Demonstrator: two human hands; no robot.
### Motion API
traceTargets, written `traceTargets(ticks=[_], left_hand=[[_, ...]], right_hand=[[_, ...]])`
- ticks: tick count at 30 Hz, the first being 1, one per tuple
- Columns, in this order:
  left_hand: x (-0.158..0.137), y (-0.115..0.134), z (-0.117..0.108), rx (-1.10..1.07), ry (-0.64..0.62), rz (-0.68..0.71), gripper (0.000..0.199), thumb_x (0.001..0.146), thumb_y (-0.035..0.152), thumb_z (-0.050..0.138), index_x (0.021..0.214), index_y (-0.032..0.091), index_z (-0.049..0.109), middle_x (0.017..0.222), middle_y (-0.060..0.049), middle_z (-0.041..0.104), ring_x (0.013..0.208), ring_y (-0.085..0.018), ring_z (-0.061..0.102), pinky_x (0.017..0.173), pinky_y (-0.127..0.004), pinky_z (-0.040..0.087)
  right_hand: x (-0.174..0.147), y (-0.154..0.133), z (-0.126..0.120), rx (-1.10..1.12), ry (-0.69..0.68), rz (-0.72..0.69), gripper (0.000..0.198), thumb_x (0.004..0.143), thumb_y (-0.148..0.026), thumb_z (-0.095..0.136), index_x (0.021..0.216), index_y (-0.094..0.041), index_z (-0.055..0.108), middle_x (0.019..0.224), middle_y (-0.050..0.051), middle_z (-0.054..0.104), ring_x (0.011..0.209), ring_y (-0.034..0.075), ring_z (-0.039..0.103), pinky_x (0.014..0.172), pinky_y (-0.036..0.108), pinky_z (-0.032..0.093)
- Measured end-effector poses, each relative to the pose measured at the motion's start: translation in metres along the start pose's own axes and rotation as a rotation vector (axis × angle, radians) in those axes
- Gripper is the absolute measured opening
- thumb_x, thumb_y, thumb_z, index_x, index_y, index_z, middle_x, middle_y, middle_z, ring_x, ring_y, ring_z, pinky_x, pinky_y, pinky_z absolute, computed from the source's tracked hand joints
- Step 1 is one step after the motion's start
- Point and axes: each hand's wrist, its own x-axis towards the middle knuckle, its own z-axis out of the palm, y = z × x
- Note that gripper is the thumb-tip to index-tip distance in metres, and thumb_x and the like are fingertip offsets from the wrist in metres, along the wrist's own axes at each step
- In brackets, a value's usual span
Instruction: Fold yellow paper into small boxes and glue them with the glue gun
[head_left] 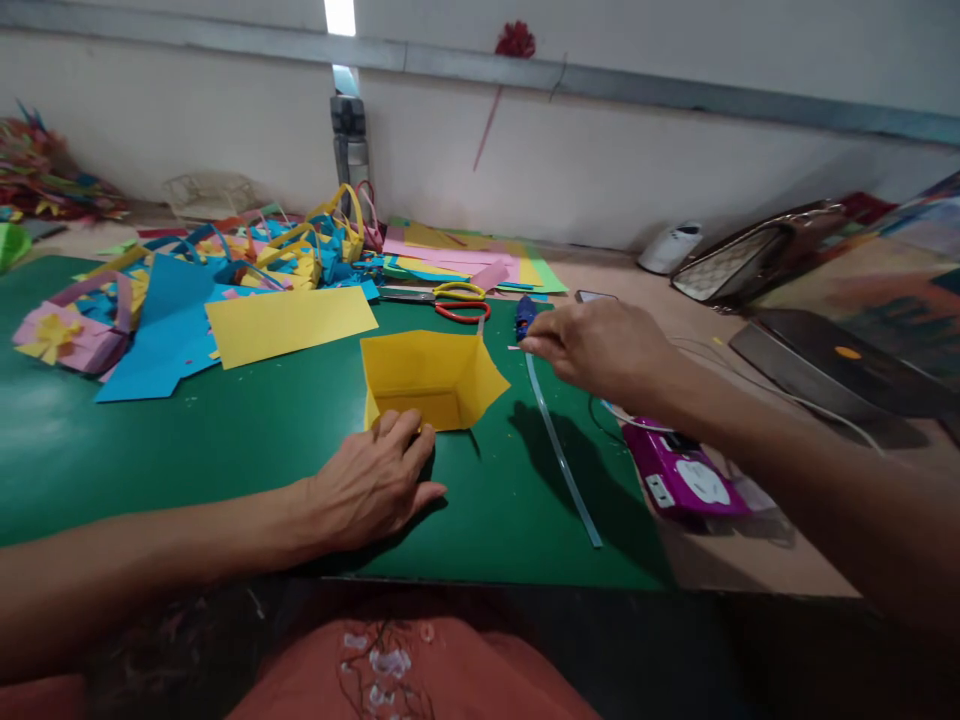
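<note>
A folded yellow paper box [420, 365] stands on the green mat, its open side toward me and a pointed flap at its right. My left hand [379, 475] rests at the box's near edge, fingertips touching the paper and thumb spread away from it. Further right, my right hand [592, 345] has its fingers closed on a blue glue gun [525, 315], most of which the hand and angle hide. From the gun a long clear glue stick [562, 455] runs toward me over the mat. Scissors [457, 300] with yellow and red handles lie behind the box.
Left lie a yellow sheet [292, 322], blue paper [165, 325] and a pink paper basket [75, 325]. Several small baskets [300, 250] and stacked coloured paper [465, 250] are behind. Right are a purple power strip [682, 475], cables, a dark case [832, 360] and a bag [757, 250].
</note>
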Motion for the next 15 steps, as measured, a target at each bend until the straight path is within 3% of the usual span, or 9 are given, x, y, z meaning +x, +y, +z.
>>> traceTargets(ticks=[5,7,9,11,12,14,15], left_hand=[[0.009,0.004,-0.004,0.045,-0.02,-0.079,0.039,0.089,0.045,0.033,0.098,0.013,0.053,0.105,-0.014,0.05,0.088,-0.027,0.05,0.057,-0.034,0.047],[0.008,0.007,-0.005,0.061,-0.037,-0.047,0.044,0.088,0.048,0.032,0.093,0.012,0.055,0.097,-0.013,0.052,0.085,-0.027,0.05,0.059,-0.035,0.047],[0.004,0.01,-0.004,0.073,-0.048,0.002,0.053,0.087,0.055,0.03,0.091,0.009,0.056,0.093,-0.014,0.053,0.085,-0.028,0.049,0.063,-0.037,0.048],[0.0,0.012,-0.004,0.086,-0.057,0.044,0.062,0.085,0.06,0.026,0.092,0.006,0.057,0.094,-0.017,0.053,0.088,-0.029,0.049,0.067,-0.039,0.048],[-0.002,0.012,-0.003,0.092,-0.059,0.057,0.065,0.085,0.061,0.025,0.093,0.005,0.057,0.095,-0.018,0.054,0.089,-0.029,0.049,0.069,-0.039,0.047],[-0.005,0.013,-0.002,0.097,-0.06,0.067,0.068,0.085,0.061,0.023,0.099,0.003,0.056,0.099,-0.02,0.053,0.091,-0.029,0.049,0.072,-0.04,0.047],[-0.006,0.013,-0.001,0.093,-0.06,0.068,0.068,0.085,0.061,0.023,0.104,0.003,0.054,0.101,-0.02,0.053,0.093,-0.03,0.049,0.073,-0.04,0.047]], right_hand=[[0.04,0.017,0.003,-0.038,-0.17,0.026,0.026,0.08,-0.036,0.049,0.083,-0.018,0.067,0.078,0.009,0.065,0.07,0.02,0.054,0.052,0.027,0.025],[0.034,0.01,-0.007,-0.026,-0.069,0.027,0.027,0.082,-0.035,0.046,0.083,-0.017,0.066,0.078,0.009,0.065,0.069,0.02,0.054,0.053,0.028,0.026],[0.015,-0.005,-0.022,0.032,0.17,0.006,0.03,0.086,-0.033,0.041,0.081,-0.015,0.065,0.076,0.009,0.064,0.066,0.018,0.053,0.055,0.029,0.028],[-0.012,-0.025,-0.037,0.15,0.374,-0.112,0.031,0.088,-0.032,0.038,0.081,-0.015,0.063,0.074,0.007,0.063,0.067,0.017,0.053,0.059,0.028,0.031],[-0.024,-0.035,-0.041,0.206,0.403,-0.202,0.028,0.088,-0.028,0.038,0.081,-0.015,0.062,0.074,0.006,0.063,0.068,0.016,0.054,0.06,0.028,0.032],[-0.042,-0.054,-0.044,0.311,0.346,-0.369,0.023,0.085,-0.018,0.039,0.079,-0.017,0.061,0.072,0.003,0.062,0.065,0.014,0.053,0.059,0.026,0.032],[-0.046,-0.063,-0.043,0.36,0.251,-0.439,0.02,0.082,-0.014,0.041,0.08,-0.017,0.061,0.073,0.003,0.063,0.064,0.013,0.053,0.058,0.025,0.033]])
